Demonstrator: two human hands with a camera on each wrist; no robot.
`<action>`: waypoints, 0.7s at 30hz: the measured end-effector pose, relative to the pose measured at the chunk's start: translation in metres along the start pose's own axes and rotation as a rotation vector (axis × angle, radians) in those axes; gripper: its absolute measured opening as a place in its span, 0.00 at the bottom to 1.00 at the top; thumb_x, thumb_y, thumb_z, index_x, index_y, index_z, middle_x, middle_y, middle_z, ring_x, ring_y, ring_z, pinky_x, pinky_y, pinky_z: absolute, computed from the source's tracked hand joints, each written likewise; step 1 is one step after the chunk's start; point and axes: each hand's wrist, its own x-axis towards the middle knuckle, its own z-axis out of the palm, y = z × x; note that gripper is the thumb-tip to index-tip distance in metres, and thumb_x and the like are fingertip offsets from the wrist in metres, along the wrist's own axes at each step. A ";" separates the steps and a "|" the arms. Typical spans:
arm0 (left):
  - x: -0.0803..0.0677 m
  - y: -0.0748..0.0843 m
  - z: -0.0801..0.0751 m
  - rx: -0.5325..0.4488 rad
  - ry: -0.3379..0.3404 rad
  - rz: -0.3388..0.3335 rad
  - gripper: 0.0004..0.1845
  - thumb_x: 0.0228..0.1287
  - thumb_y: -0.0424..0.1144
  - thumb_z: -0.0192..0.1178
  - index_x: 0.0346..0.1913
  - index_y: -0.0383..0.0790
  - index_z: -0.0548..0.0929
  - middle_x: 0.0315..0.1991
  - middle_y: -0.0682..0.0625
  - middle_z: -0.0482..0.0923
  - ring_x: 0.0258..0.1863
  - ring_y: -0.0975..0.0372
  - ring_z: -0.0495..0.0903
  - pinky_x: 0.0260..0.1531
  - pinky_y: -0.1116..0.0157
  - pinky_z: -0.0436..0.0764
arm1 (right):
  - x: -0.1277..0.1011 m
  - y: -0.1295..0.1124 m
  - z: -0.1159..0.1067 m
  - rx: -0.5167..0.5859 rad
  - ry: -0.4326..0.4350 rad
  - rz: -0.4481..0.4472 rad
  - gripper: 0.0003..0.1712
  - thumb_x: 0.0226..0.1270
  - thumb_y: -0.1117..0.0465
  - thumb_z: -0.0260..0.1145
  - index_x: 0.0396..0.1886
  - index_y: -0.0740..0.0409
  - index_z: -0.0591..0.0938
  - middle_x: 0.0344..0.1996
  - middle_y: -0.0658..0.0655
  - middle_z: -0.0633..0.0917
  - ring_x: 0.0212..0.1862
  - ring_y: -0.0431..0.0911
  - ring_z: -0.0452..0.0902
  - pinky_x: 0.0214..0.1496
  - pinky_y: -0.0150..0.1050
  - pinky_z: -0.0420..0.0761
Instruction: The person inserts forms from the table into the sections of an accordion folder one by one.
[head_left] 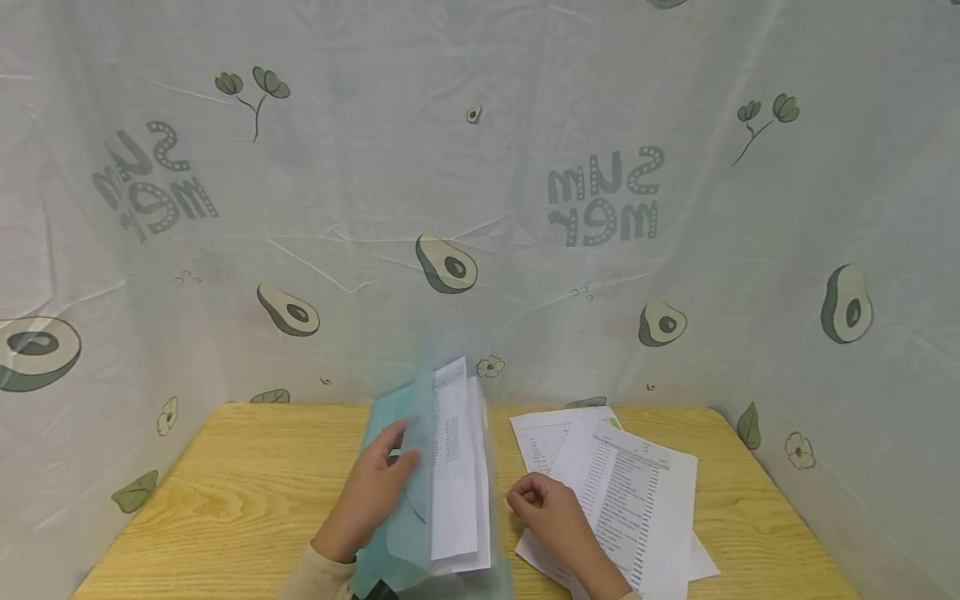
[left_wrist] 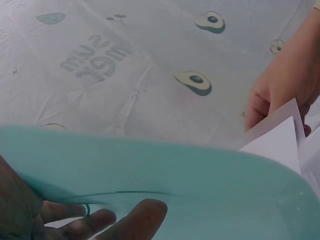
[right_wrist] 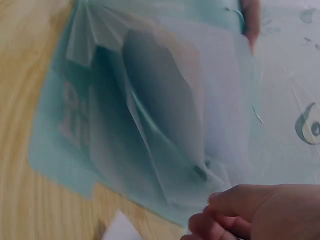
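A translucent teal folder stands partly open on the wooden table, with a printed sheet inside it. My left hand holds the folder's lifted cover, thumb on one side and fingers on the other. The cover fills the left wrist view, and a white sheet corner shows at the right. My right hand rests just right of the folder on loose printed sheets, its fingers curled with nothing seen in them. In the right wrist view, that hand is beside the folder's clear pockets.
A pale cloth printed with avocados hangs behind and to both sides of the table. The loose sheets overlap each other on the table's right half. Bare wood shows to the left of the folder.
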 end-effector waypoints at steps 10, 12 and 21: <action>0.003 -0.001 -0.006 -0.050 -0.007 -0.004 0.27 0.78 0.32 0.53 0.77 0.38 0.67 0.69 0.37 0.72 0.60 0.47 0.79 0.52 0.49 0.82 | 0.004 0.015 -0.030 -0.471 0.084 0.080 0.08 0.66 0.56 0.73 0.41 0.53 0.87 0.40 0.49 0.85 0.48 0.50 0.83 0.53 0.52 0.81; 0.003 -0.001 -0.006 -0.051 -0.008 -0.007 0.27 0.78 0.32 0.53 0.77 0.38 0.67 0.69 0.37 0.72 0.59 0.47 0.79 0.51 0.50 0.82 | 0.005 0.019 -0.032 -0.500 0.076 0.103 0.09 0.64 0.56 0.75 0.41 0.53 0.87 0.40 0.50 0.85 0.49 0.52 0.83 0.55 0.54 0.80; 0.003 -0.002 -0.004 -0.064 -0.004 -0.011 0.27 0.78 0.32 0.53 0.77 0.37 0.67 0.67 0.37 0.73 0.57 0.48 0.80 0.50 0.52 0.83 | 0.005 0.030 -0.032 -0.503 -0.010 0.031 0.08 0.61 0.62 0.75 0.40 0.52 0.87 0.43 0.52 0.84 0.52 0.55 0.81 0.58 0.56 0.79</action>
